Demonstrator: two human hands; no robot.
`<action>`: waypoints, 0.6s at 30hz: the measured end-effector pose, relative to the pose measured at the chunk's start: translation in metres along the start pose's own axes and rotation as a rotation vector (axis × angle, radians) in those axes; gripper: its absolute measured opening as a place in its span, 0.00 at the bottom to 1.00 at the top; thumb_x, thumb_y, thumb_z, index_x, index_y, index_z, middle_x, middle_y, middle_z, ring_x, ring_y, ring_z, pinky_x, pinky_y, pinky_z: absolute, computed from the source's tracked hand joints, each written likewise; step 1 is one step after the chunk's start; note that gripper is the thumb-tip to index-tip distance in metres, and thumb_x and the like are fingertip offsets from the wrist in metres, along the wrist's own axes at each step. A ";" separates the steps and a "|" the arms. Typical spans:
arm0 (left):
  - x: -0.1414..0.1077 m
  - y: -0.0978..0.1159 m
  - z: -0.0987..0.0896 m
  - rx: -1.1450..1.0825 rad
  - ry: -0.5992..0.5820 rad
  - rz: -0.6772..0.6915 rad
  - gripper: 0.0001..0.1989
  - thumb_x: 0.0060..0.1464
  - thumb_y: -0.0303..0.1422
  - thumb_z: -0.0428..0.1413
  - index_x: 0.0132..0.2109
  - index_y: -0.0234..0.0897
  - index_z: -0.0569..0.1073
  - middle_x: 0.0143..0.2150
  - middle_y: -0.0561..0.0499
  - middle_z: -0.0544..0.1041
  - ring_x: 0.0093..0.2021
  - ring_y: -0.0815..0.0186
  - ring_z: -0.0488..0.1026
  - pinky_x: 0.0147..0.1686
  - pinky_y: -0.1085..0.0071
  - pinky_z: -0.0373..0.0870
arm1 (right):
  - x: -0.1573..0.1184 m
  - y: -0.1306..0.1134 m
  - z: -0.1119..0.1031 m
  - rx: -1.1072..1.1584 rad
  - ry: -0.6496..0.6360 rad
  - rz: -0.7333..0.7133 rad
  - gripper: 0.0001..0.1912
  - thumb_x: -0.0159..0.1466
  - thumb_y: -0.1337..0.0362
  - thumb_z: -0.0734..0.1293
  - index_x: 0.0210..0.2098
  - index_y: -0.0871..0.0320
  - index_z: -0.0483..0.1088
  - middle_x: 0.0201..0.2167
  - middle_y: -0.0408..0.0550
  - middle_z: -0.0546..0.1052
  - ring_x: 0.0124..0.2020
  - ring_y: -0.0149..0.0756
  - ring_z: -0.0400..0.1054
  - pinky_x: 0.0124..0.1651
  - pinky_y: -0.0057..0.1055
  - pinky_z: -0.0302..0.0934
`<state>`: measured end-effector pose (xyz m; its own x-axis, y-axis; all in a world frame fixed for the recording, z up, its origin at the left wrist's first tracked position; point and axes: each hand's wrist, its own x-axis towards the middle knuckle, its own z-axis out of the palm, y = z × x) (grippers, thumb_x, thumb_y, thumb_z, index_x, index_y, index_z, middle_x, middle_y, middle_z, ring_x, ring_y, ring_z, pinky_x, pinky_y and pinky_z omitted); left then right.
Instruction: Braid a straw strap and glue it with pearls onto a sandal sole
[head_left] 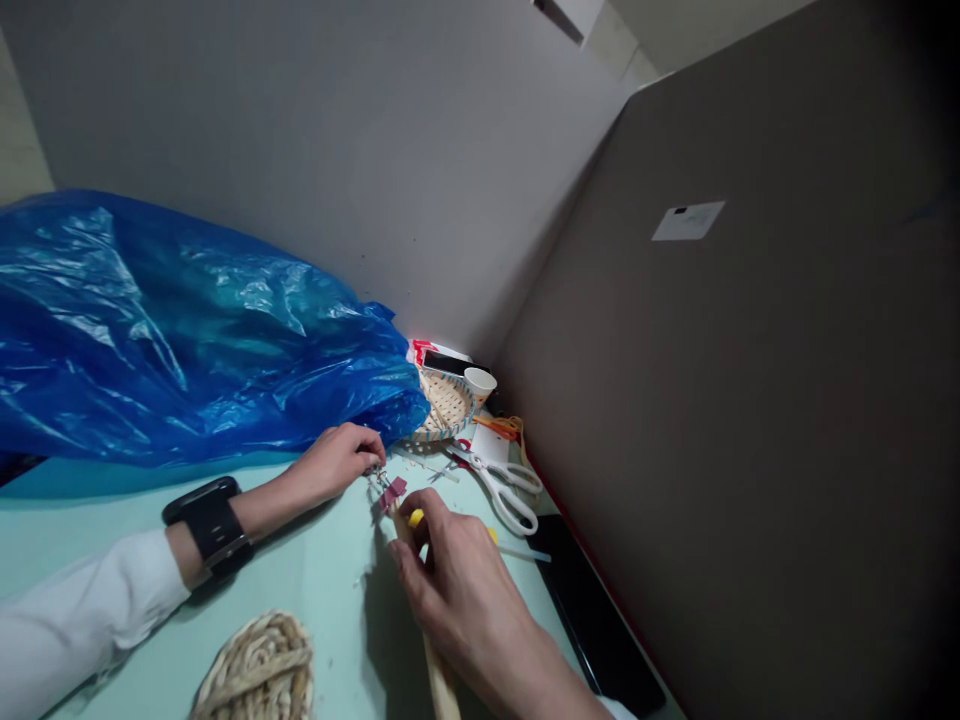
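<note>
A dark grey partition panel [750,420] and a paler grey one [337,120] meet in a corner behind everything. Against the paler one slumps a shiny, bulging blue plastic bag [187,330]. Below spreads a pale green tabletop [315,560], with a flat, glossy black slab [592,610] along its right side. The right hand [469,570] grasps a long, smooth tan strand [441,685] near its far end; a slim rod with yellow parts [525,551] shows beside this hand. The left hand [341,465], a black watch [214,520] on its wrist, bends its fingertips together; whether they grip anything I cannot tell. An oval of coiled, braided straw [259,665] lies at the near edge. Beyond the hands sit a round woven basket [450,402], white-handled scissors [506,490] and a white paper cup [480,383]. Smallest, a pink clip [392,494] sits at the strand's far tip, between the hands.
</note>
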<state>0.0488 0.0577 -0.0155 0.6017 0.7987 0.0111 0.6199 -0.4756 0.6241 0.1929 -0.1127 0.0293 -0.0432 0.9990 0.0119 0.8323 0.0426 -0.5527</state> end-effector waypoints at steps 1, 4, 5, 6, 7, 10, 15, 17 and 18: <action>-0.001 0.002 0.000 0.009 0.002 0.001 0.13 0.63 0.39 0.60 0.50 0.37 0.76 0.51 0.47 0.80 0.47 0.57 0.79 0.47 0.54 0.78 | -0.001 -0.001 0.001 -0.007 -0.011 -0.003 0.09 0.66 0.69 0.63 0.46 0.58 0.67 0.29 0.46 0.74 0.29 0.39 0.65 0.33 0.31 0.49; -0.007 0.007 0.001 0.040 0.032 0.002 0.13 0.63 0.39 0.60 0.51 0.37 0.76 0.51 0.46 0.80 0.48 0.57 0.79 0.49 0.53 0.78 | -0.003 -0.004 0.004 -0.019 -0.046 -0.006 0.12 0.65 0.70 0.63 0.49 0.59 0.67 0.29 0.46 0.73 0.27 0.39 0.65 0.32 0.31 0.49; -0.009 0.009 0.002 0.047 0.048 0.001 0.13 0.63 0.39 0.60 0.51 0.37 0.76 0.51 0.46 0.80 0.48 0.57 0.79 0.49 0.52 0.77 | -0.004 -0.004 0.006 -0.019 -0.056 -0.005 0.14 0.65 0.70 0.63 0.50 0.60 0.67 0.29 0.46 0.74 0.27 0.39 0.65 0.32 0.31 0.49; -0.011 0.011 0.003 0.052 0.065 0.001 0.13 0.64 0.39 0.60 0.51 0.37 0.76 0.51 0.46 0.80 0.48 0.57 0.79 0.49 0.52 0.77 | -0.004 -0.004 0.007 -0.018 -0.063 -0.004 0.14 0.65 0.70 0.63 0.51 0.60 0.67 0.29 0.46 0.74 0.27 0.39 0.65 0.31 0.31 0.50; -0.012 0.012 0.003 0.055 0.083 0.001 0.13 0.64 0.39 0.60 0.50 0.37 0.76 0.51 0.46 0.80 0.48 0.57 0.79 0.49 0.52 0.77 | -0.005 -0.004 0.009 -0.018 -0.067 -0.004 0.15 0.65 0.70 0.63 0.52 0.61 0.68 0.29 0.46 0.74 0.27 0.39 0.65 0.31 0.31 0.51; -0.014 0.013 0.004 0.060 0.117 0.012 0.12 0.64 0.39 0.59 0.49 0.37 0.76 0.50 0.47 0.80 0.48 0.57 0.79 0.49 0.53 0.77 | -0.006 -0.003 0.013 -0.014 -0.068 -0.008 0.17 0.65 0.69 0.63 0.53 0.61 0.68 0.28 0.46 0.74 0.27 0.40 0.65 0.31 0.30 0.52; -0.008 0.005 0.005 0.073 0.094 0.057 0.12 0.64 0.40 0.59 0.48 0.37 0.77 0.49 0.47 0.81 0.47 0.58 0.79 0.48 0.53 0.78 | -0.006 -0.003 0.012 -0.015 -0.072 -0.009 0.11 0.65 0.70 0.64 0.47 0.60 0.69 0.30 0.48 0.75 0.29 0.39 0.66 0.32 0.30 0.53; -0.006 0.002 0.006 0.082 0.069 0.076 0.12 0.64 0.39 0.59 0.48 0.37 0.77 0.49 0.48 0.81 0.47 0.58 0.79 0.49 0.53 0.77 | -0.007 -0.004 0.011 -0.023 -0.081 -0.005 0.09 0.65 0.69 0.63 0.45 0.59 0.69 0.31 0.49 0.75 0.30 0.39 0.66 0.32 0.31 0.53; -0.005 0.001 0.007 0.088 0.060 0.081 0.11 0.64 0.39 0.59 0.48 0.37 0.77 0.49 0.47 0.81 0.47 0.58 0.79 0.49 0.53 0.77 | -0.008 -0.005 0.010 -0.025 -0.088 -0.003 0.08 0.65 0.68 0.63 0.45 0.59 0.69 0.31 0.49 0.75 0.30 0.39 0.66 0.32 0.31 0.53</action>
<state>0.0495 0.0503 -0.0202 0.6218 0.7758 0.1073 0.6138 -0.5678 0.5486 0.1836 -0.1209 0.0230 -0.0934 0.9938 -0.0605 0.8456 0.0472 -0.5317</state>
